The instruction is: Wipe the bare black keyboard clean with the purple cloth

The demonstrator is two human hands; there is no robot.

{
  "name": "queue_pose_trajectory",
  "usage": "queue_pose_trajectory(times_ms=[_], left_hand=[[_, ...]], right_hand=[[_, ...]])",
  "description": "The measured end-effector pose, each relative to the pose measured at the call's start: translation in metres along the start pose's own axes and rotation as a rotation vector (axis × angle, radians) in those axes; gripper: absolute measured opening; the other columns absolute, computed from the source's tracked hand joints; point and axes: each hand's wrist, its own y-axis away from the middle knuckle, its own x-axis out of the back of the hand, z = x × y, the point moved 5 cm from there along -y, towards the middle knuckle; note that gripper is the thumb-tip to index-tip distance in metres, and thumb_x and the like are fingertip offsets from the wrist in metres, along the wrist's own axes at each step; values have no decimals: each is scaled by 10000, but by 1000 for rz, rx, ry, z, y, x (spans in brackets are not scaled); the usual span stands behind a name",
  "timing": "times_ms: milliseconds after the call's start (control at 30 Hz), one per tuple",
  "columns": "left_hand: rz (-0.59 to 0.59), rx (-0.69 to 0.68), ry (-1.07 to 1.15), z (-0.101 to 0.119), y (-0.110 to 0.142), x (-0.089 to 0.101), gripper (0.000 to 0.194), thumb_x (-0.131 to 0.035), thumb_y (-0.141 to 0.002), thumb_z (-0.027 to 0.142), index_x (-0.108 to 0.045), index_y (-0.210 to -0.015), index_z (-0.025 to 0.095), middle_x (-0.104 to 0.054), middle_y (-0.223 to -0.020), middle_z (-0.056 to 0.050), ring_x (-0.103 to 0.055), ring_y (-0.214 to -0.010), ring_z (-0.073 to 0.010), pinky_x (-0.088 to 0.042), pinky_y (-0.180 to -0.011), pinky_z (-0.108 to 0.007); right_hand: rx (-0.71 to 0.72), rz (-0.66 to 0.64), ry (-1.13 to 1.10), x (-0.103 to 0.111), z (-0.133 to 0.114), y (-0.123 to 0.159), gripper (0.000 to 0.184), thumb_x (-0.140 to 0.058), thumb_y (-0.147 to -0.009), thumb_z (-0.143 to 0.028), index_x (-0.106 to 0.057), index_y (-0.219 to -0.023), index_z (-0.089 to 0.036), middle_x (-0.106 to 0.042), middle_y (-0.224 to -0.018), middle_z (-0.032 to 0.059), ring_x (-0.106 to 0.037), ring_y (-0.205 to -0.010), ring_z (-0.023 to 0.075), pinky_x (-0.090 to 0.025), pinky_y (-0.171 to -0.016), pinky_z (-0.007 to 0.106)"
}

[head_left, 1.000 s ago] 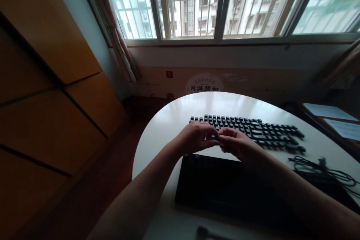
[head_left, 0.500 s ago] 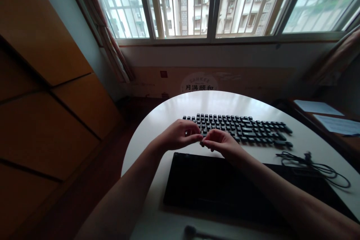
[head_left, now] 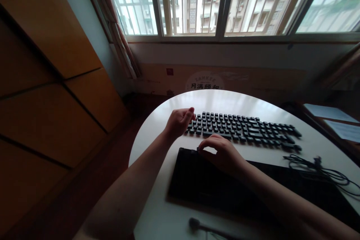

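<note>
My left hand [head_left: 179, 122] hovers with its fingers curled at the left end of the rows of loose black keycaps [head_left: 242, 129] laid out on the white round table [head_left: 157, 210]. Whatever its fingers may hold is hidden. My right hand [head_left: 221, 154] is closed in a pinch, with the fingertips pressed down on the upper left corner of the black keyboard base [head_left: 202, 180]. A small dark keycap shows at its fingertips.
A coiled black cable [head_left: 320, 167] lies at the table's right. A thin dark tool [head_left: 197, 225] rests near the front edge. Wooden cabinets [head_left: 50, 82] stand at the left, with a window and a cardboard box beyond the table. Papers [head_left: 334, 118] lie on a surface at the right.
My hands were pinched together over a keycap. They have parted: the left went up to the left end of the keycap rows, and the right dropped to the keyboard base's corner.
</note>
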Motion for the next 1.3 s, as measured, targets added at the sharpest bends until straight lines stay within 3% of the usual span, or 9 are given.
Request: queue_pose_trajectory(times_ms=[200,400,667,967,1200,1300], left_hand=[[25,-3,-2,-1,0,0,610,-386,-1004,554,-684,-633,172,-610,-546,-3,-579,-531,-134,-411,-577,-265],[13,2,-12,-2,0,-2,613,-382,-1007,548,-685,-631,172,-619,-539,-6,-573,-519,-134,-410,-568,-265],[33,-13,-18,-3,-1,-1,576,-397,-1006,494,-673,-616,174,-614,-545,-3,-574,-530,-134,-406,-571,-267],[28,-6,-20,-7,-2,-2,584,-393,-1006,514,-679,-627,173,-584,-521,3,-562,-513,-134,-397,-560,-269],[42,17,7,-12,-3,1,623,-370,-1009,547,-680,-613,178,-608,-544,-7,-591,-547,-137,-420,-592,-274],[60,44,-3,-17,-4,2,643,-356,-1011,562,-690,-619,178,-596,-534,-7,-585,-542,-140,-415,-584,-279]], right_hand=[[11,-11,30,-5,3,3,176,-761,-801,-67,-715,-822,-236,-736,-852,3,-650,-841,192,-510,-770,304],[34,0,104,-8,0,5,203,-781,-813,-117,-739,-963,-246,-753,-909,15,-662,-840,206,-511,-790,340],[82,23,142,-7,-5,6,146,-767,-840,-145,-766,-948,-244,-781,-906,9,-659,-843,207,-529,-775,331],[-42,20,76,-7,1,9,147,-721,-857,-154,-776,-954,-250,-755,-883,29,-666,-816,199,-533,-755,322],[-340,48,-127,-1,16,8,200,-708,-869,-353,-791,-1015,-245,-778,-942,40,-700,-787,197,-535,-682,304],[-364,2,-165,-2,17,7,186,-696,-873,-362,-796,-976,-244,-782,-930,33,-714,-823,202,-529,-684,293]])
